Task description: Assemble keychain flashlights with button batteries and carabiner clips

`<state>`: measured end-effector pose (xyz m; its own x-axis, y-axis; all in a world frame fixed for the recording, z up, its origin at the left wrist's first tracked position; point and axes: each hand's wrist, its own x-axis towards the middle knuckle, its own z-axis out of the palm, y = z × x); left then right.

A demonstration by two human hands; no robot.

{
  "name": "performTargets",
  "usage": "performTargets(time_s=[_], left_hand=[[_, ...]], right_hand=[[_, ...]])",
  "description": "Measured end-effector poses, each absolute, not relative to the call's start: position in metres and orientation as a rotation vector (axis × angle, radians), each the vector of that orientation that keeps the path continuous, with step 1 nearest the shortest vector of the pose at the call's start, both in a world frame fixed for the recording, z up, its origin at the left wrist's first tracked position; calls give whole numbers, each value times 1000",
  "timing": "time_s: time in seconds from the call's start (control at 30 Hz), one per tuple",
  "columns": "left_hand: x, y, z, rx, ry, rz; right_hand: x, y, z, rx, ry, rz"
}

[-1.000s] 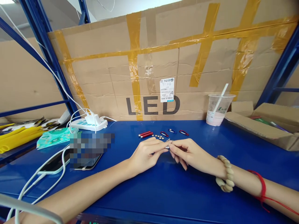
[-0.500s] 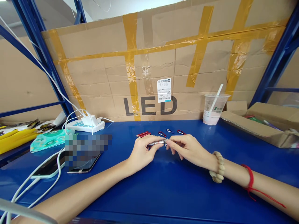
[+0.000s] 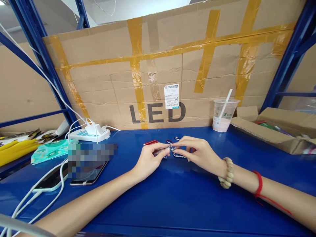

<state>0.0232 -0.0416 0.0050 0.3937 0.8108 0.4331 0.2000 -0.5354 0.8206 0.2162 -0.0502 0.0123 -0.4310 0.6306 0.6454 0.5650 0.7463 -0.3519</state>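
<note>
Support is being given by the left grip, a silver tube being pinched above the desk; its end is being flanked by the right grip, whether pinching cannot be told; light, steady alignment is probably being demanded.

The left forearm stretches from the lower left of the frame up to the centre, where the left hand keeps its fingers curled and its thumb pressed in a pinch. From the lower right, the right forearm reaches inward, and the right hand, palm downward, pinches also, its fingertips very near the left ones.
</note>
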Motion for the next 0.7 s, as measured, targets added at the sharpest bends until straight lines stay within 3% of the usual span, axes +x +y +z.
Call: performTargets(time_s=[0.7], left_hand=[[24,-35,1,1842,992,1218]], right_hand=[[225,-45,18,-1445,-2458,0]])
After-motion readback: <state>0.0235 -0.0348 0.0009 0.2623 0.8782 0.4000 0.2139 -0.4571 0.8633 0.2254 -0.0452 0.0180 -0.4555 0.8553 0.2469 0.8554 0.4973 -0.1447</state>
